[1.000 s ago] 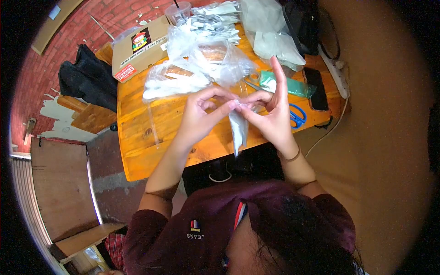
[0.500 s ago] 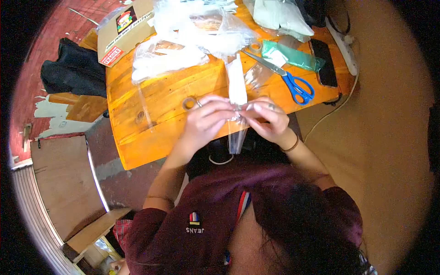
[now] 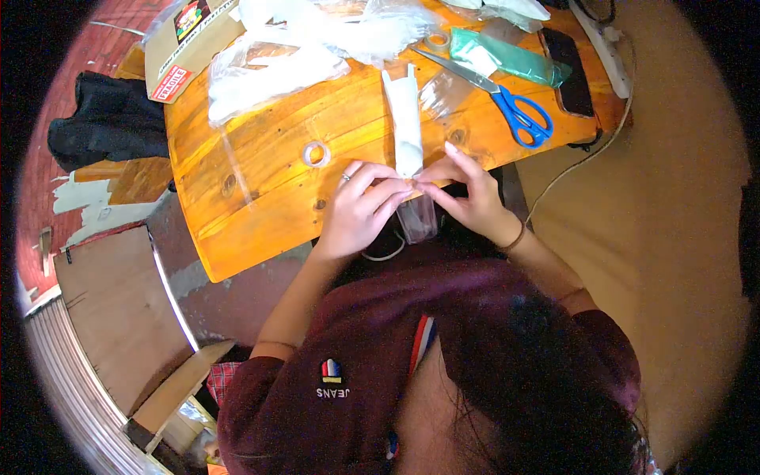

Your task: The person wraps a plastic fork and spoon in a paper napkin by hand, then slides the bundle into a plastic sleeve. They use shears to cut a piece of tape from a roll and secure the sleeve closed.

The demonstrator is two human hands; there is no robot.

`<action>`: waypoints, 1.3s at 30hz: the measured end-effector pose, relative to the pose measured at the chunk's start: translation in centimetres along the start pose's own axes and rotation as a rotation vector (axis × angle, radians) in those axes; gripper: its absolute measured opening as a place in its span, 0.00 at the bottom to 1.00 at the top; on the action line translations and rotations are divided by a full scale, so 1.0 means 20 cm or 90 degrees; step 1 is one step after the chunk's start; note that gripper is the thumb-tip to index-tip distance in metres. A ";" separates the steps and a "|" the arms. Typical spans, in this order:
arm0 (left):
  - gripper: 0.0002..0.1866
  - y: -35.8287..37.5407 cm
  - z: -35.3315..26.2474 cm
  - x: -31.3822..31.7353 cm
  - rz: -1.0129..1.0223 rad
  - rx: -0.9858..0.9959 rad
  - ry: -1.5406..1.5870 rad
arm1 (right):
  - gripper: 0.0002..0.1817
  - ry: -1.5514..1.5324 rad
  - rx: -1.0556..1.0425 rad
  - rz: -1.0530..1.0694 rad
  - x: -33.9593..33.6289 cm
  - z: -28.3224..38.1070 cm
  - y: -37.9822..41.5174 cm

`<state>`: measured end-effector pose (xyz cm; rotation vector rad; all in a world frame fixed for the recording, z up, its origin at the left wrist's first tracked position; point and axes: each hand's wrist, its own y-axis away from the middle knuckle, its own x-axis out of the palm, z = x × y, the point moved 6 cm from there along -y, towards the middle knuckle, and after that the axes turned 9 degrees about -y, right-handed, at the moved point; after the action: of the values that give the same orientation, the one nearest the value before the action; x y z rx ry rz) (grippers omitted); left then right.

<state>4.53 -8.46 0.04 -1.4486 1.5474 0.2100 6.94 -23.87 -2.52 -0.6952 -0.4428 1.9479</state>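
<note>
Take the spot where the fingertips meet as the middle of the dial, with twelve pointing away from the person. A slim packet (image 3: 404, 119), white inside clear plastic, runs through that spot at the near edge of the wooden table (image 3: 269, 226). Its white part reaches toward twelve o'clock over the boards; whether it rests on them I cannot tell. Its clear end hangs toward six o'clock, past the table edge.

The left hand (image 3: 360, 206), at eight o'clock, is closed to a pinch, thumb and fingertips gripping the plastic (a ring (image 3: 346, 178) shows on one finger). The right hand (image 3: 473, 196), between three and four, pinches the same place just beside it, with one finger raised clear of the grip.

A roll of tape (image 3: 326, 155) lies between nine and ten o'clock, near the left hand. Between one and two are the blue-handled scissors (image 3: 511, 107), with a green packet (image 3: 511, 59) beyond them at one and a phone (image 3: 567, 75) at two. At ten o'clock sits a plastic bag (image 3: 273, 83), and farther out that way a cardboard box (image 3: 178, 59) with a "FRAGILE" label.
</note>
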 end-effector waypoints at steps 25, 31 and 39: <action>0.05 -0.05 0.16 0.09 -0.007 -0.371 0.202 | 0.40 -0.113 0.348 -0.176 -0.02 -0.04 -0.13; 0.05 -0.09 0.19 0.10 0.044 -0.379 0.134 | 0.41 -0.036 0.378 -0.157 -0.05 -0.05 -0.17; 0.08 -0.09 0.20 0.14 0.079 -0.459 0.251 | 0.43 -0.088 0.446 -0.125 -0.05 -0.10 -0.18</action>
<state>8.58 -7.98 -3.21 -2.0366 1.9996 0.6370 10.96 -23.08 -1.66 -0.0624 0.1011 1.7994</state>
